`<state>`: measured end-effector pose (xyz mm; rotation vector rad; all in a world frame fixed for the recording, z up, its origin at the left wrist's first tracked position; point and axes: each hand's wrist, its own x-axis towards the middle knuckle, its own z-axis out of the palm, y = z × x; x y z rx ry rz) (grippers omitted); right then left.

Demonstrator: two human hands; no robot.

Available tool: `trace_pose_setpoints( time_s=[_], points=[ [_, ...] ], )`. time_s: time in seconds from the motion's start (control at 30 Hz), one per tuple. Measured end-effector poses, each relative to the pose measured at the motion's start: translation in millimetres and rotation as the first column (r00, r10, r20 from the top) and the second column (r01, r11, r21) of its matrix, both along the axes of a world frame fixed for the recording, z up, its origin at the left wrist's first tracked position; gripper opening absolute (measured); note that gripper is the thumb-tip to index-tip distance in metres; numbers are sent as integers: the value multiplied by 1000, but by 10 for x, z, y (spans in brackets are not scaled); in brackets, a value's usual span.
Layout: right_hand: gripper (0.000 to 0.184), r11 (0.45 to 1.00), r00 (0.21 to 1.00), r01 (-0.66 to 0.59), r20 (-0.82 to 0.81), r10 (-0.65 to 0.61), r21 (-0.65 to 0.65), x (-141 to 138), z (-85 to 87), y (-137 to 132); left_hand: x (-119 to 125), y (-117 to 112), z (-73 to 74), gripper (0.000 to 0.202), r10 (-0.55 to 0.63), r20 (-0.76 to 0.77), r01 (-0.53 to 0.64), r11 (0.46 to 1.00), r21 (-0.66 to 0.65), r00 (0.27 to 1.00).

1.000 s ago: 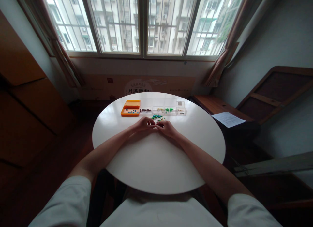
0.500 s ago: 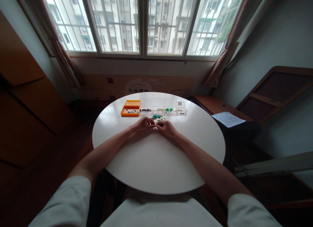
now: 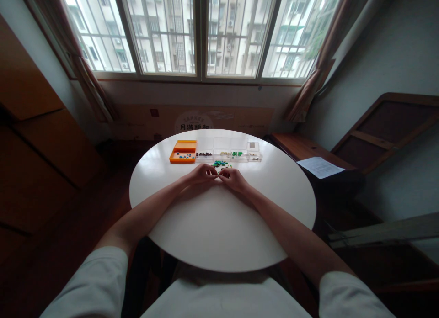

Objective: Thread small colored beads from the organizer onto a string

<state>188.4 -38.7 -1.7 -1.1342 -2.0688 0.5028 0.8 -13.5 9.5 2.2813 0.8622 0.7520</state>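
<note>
Both my hands rest on the round white table, fingertips almost meeting near its far middle. My left hand is curled with the fingers pinched together. My right hand is curled the same way, its fingertips close to the left's. Whatever they pinch is too small to make out. Just beyond the fingers lies a small heap of green and teal beads.
Behind the heap stand an orange box with its lid open, a clear divided bead case and a small clear box. A sheet of paper lies on a wooden bench at the right. A barred window fills the far wall.
</note>
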Motion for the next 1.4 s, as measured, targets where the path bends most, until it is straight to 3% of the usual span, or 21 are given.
trace_pose_setpoints(
  time_s=[0.6, 1.4],
  points=[
    [22, 1000, 1000, -14, -4, 13, -19, -4, -21, 5, -5, 26, -25, 23, 3, 4, -3, 1000, 25, 1000],
    [17, 1000, 999, -12, -46, 11, -18, 4, -10, 14, 3, 65, -77, 25, 4, -8, -4, 999, 33, 1000]
  ],
)
